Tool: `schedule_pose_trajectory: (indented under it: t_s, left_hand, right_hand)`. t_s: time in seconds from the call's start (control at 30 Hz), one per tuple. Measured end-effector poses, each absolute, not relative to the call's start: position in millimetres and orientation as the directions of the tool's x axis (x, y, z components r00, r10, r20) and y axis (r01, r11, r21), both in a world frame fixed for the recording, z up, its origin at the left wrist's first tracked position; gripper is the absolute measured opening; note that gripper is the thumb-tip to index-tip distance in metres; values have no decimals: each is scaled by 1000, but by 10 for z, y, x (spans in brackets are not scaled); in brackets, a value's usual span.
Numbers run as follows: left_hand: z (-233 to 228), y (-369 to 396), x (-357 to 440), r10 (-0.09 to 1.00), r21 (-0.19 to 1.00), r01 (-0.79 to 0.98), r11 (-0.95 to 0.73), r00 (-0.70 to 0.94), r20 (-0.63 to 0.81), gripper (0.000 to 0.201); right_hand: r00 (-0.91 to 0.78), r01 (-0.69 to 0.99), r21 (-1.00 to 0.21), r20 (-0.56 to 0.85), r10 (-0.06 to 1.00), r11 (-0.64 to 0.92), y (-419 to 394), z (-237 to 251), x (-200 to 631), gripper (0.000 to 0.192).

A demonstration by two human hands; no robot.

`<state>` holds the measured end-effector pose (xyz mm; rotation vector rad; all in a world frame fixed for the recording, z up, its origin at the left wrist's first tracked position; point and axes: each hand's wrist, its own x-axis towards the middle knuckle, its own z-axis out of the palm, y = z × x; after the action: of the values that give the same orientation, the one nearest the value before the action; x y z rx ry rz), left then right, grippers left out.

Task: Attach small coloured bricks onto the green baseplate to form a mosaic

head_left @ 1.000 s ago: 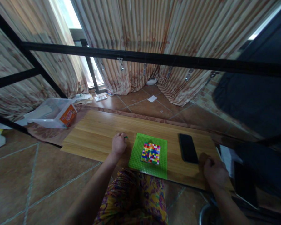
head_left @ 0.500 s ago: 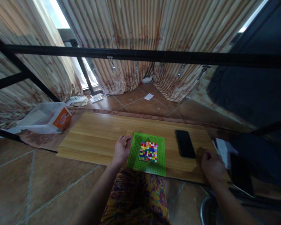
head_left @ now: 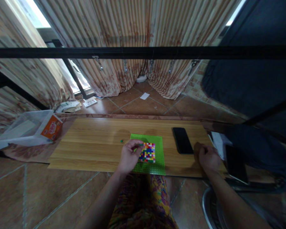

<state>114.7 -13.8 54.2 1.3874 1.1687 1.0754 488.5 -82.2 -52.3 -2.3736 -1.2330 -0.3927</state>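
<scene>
My left hand (head_left: 129, 156) is over the left part of a green studded baseplate (head_left: 160, 159). Its thumb and forefinger pinch a small green brick (head_left: 141, 144) at the upper left corner of a square mosaic of many-coloured bricks (head_left: 149, 152). The hand hides the mosaic's left side. Left of the plate, another small green brick (head_left: 121, 140) lies loose on the wooden board (head_left: 92, 140). My right hand (head_left: 209, 158) rests closed like a fist at the board's right end, beside a black phone (head_left: 182, 141). Whatever its fingers may hold is hidden.
A clear plastic box (head_left: 26, 127) with an orange label stands left of the board. A black metal rail (head_left: 133, 53) crosses beyond it, before striped curtains (head_left: 124, 28). At the right are a second dark phone (head_left: 235, 163) and a metal basin (head_left: 206, 206) below.
My left hand has moved right from the plate's left edge onto the mosaic's corner. The loose green brick on the board now shows. My right hand stays put, and the view has shifted slightly.
</scene>
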Motion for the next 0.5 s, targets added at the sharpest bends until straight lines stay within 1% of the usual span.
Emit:
schedule_pose_trajectory:
  t_s: [0.07,0.17,0.23,0.33,0.43,0.5]
  left_hand:
    - [538,-149,1161,983,983,149,-105,167,80,7]
    - [570,-187,1178,958,924,295,-243,225,180,8]
    - [613,-218,1188,933,855,397,-332,273,236,13]
    - [667,-253,1202,895,752,499,-430,343,284,20]
    - [669,-263,1210,873,637,600,-485,382,304,24]
    - [650,-261,1212,868,570,656,-495,390,307,22]
  right_hand:
    - [550,834,-250,446,707,-491,-824,-527,4887,34]
    - [552,833,-250,449,703,-494,-823,-527,4885,33]
    - [562,825,-245,447,696,-509,-821,-523,4882,33]
    - [567,821,-241,450,690,-518,-816,-523,4883,34]
    - [556,829,-246,451,698,-502,-815,-532,4891,33]
    - [559,828,-251,450,697,-502,-816,-538,4893,33]
